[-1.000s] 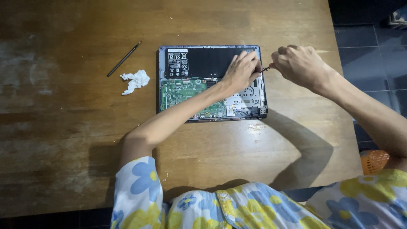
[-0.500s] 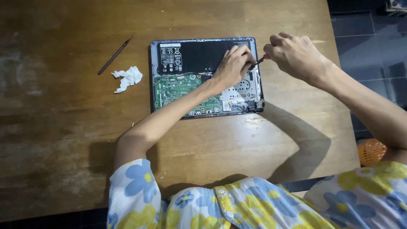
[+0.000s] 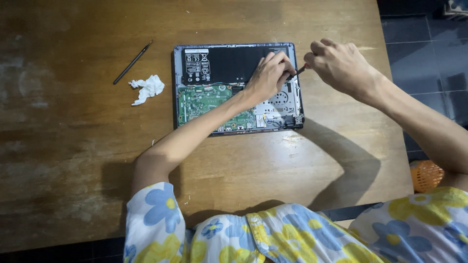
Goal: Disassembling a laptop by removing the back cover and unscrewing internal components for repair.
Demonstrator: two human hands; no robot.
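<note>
An opened laptop lies bottom-up on the wooden table, showing a black battery and a green circuit board. My left hand rests on the laptop's right part, fingers pinched around the tip of a thin dark tool. My right hand is curled around that same tool's handle just beyond the laptop's right edge.
A crumpled white tissue lies left of the laptop. Beyond it rests a thin black stick tool. The table's right edge meets a dark tiled floor, where an orange basket stands.
Both hands stay at the laptop's right side with the tool. The view has shifted slightly, so everything sits a little lower and to the left.
</note>
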